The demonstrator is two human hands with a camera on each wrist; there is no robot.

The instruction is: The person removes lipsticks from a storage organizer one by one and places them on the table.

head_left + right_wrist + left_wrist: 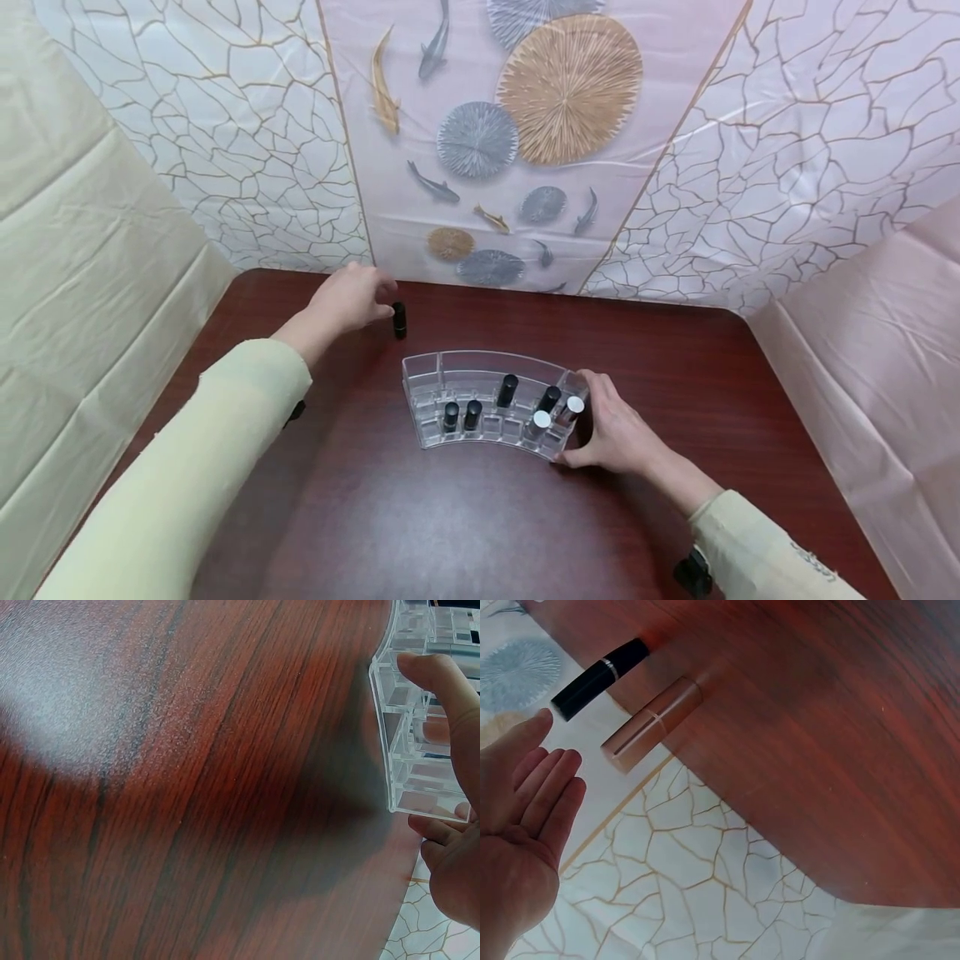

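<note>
My left hand (354, 298) is at the back left, its thumb tip close to the top of an upright black lipstick tube (400, 321). Its fingers are loosely bent; whether the thumb touches the tube I cannot tell. A copper-coloured tube (654, 724) stands beside the black one in the left wrist view; the hand hides it from the head view. With thumb in front and fingers behind, my right hand (618, 429) grips the right end of a clear curved cosmetics organizer (491, 360). Black-capped tubes (507, 390) and silver-topped tubes (541, 423) stand in its compartments.
The organizer rests on a dark red wood-grain table (450, 517). A patterned cloth backdrop (480, 233) rises along the back edge, and pale cloth hangs (90, 208) close the left and right sides.
</note>
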